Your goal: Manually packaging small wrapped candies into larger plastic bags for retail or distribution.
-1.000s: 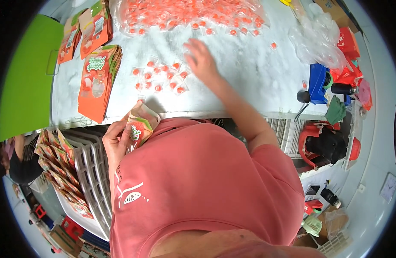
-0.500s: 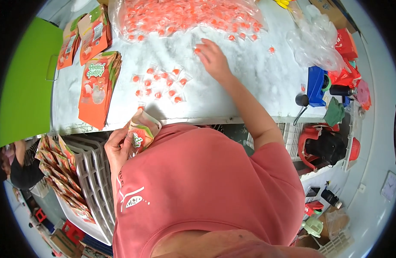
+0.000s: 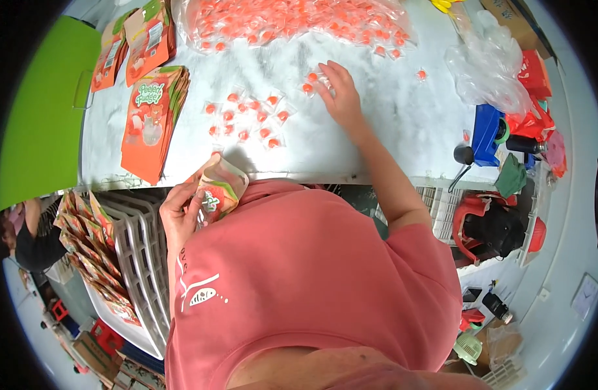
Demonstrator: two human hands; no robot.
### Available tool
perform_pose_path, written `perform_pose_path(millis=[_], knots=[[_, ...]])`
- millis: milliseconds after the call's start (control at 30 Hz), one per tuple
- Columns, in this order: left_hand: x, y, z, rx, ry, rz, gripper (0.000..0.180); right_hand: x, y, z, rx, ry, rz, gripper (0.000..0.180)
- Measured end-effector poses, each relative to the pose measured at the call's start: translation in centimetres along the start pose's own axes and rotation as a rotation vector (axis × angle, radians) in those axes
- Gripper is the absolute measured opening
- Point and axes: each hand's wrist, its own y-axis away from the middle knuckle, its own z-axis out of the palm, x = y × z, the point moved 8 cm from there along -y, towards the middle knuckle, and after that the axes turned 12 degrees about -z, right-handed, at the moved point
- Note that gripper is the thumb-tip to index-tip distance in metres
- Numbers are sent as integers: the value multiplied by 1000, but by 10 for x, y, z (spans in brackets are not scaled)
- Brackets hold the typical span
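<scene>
Left hand: the left hand (image 3: 181, 214) is at the near edge of the desk (image 3: 390, 123), its fingers wrapped round an open pouch (image 3: 218, 188), holding it tilted just off the desk edge.
Pouch: orange and green, mouth pointing toward the desk, near the small group of sweets.
Right hand: the right hand (image 3: 338, 96) lies flat on the desk beyond the pouch, fingers spread loosely over two or three wrapped sweets (image 3: 310, 82); whether any is pinched cannot be told.
Sweets: small orange sweets in clear wrappers; a loose group (image 3: 247, 118) lies on the desk between the pouch and the right hand.
Big bag: a clear bag of the same sweets (image 3: 286, 19) lies at the far side of the desk, well beyond the pouch.
Flat pouches: a stack (image 3: 153, 120) lies left of the loose group.
Rack: a grey rack (image 3: 140, 260) stands below the pouch, beside the person's left arm.
</scene>
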Motion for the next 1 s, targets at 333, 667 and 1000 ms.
perform_pose_path(millis=[333,667,1000], knots=[[1,0,-15,78,21,102,17,-79,4,49,-379,10,-208,72],[-6,-2,-19,119,78,62,17,-135,9,71,-495,12,-217,89],[-8,-5,-15,105,55,70,17,-141,11,74,-461,10,-221,73]])
